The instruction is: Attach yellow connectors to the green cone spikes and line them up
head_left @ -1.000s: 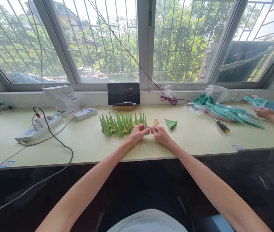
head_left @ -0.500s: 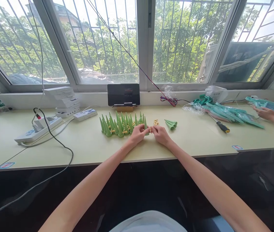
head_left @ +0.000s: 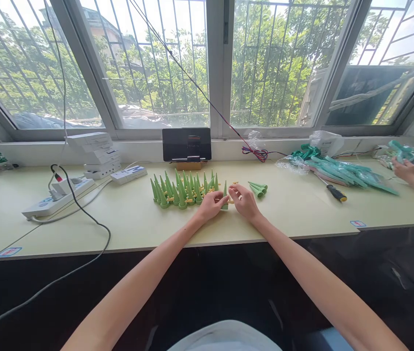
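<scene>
My left hand (head_left: 211,206) is closed on a green cone (head_left: 225,199), which stands upright with its pointed tip above my fingers. A small yellow piece (head_left: 231,201) sticks out from the cone's right side, low down. Close to its right is my right hand (head_left: 245,202), fingers curled but apart, with nothing visible in them. Left of my hands, several upright green cones (head_left: 182,191) with yellow pieces at their bases stand in a cluster. Behind my right hand lie small yellow pieces (head_left: 235,183), mostly hidden. Several loose green cones (head_left: 258,189) lie on their sides to the right.
A dark tablet (head_left: 187,145) stands at the back. To the left are a power strip (head_left: 58,197), cables and stacked white boxes (head_left: 97,155). On the right lie a screwdriver (head_left: 336,192) and teal packages (head_left: 353,174); another person's hand (head_left: 407,170) holds a teal package.
The held cone has shifted slightly right and nearer. My right fingers have lifted and opened away from the yellow piece beside it. The other person's hand has moved right with a package.
</scene>
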`<action>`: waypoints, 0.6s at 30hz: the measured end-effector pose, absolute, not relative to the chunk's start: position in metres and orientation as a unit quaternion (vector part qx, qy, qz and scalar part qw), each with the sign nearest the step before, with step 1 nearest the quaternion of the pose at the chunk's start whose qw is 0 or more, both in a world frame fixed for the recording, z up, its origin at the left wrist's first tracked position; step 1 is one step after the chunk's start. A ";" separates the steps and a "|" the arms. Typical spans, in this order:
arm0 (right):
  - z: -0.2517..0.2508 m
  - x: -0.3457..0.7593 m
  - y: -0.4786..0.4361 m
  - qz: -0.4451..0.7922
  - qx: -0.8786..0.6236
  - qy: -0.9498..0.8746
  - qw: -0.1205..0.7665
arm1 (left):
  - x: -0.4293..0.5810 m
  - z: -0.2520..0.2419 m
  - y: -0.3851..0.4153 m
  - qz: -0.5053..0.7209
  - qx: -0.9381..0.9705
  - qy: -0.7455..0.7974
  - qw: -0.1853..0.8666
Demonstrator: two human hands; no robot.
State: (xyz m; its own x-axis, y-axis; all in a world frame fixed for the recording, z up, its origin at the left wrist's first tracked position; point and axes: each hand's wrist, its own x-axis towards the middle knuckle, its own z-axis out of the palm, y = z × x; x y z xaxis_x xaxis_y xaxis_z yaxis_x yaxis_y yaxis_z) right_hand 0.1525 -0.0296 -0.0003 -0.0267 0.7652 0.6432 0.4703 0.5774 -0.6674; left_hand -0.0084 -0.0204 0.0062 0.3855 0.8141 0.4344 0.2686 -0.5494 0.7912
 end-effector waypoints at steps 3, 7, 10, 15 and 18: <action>-0.001 0.153 -0.030 0.134 -0.441 -0.708 0.536 | -0.008 0.004 -0.020 0.421 0.782 0.349 0.299; -0.004 0.153 -0.028 0.120 -0.427 -0.718 0.537 | -0.008 0.003 -0.021 0.413 0.798 0.364 0.245; -0.005 0.154 -0.027 0.108 -0.416 -0.729 0.532 | -0.008 0.004 -0.021 0.425 0.797 0.378 0.204; -0.003 0.155 -0.030 0.104 -0.407 -0.737 0.530 | -0.007 0.006 -0.023 0.434 0.800 0.381 0.163; -0.001 0.154 -0.033 0.091 -0.410 -0.741 0.523 | -0.006 0.006 -0.025 0.432 0.806 0.376 0.151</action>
State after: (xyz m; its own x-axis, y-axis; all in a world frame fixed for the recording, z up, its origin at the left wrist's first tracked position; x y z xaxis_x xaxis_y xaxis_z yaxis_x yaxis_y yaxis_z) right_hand 0.1539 -0.0329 -0.0010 -0.1158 0.7034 0.7013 0.5132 0.6469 -0.5640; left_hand -0.0063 -0.0246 0.0062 0.3441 0.7359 0.5831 0.4752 -0.6721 0.5678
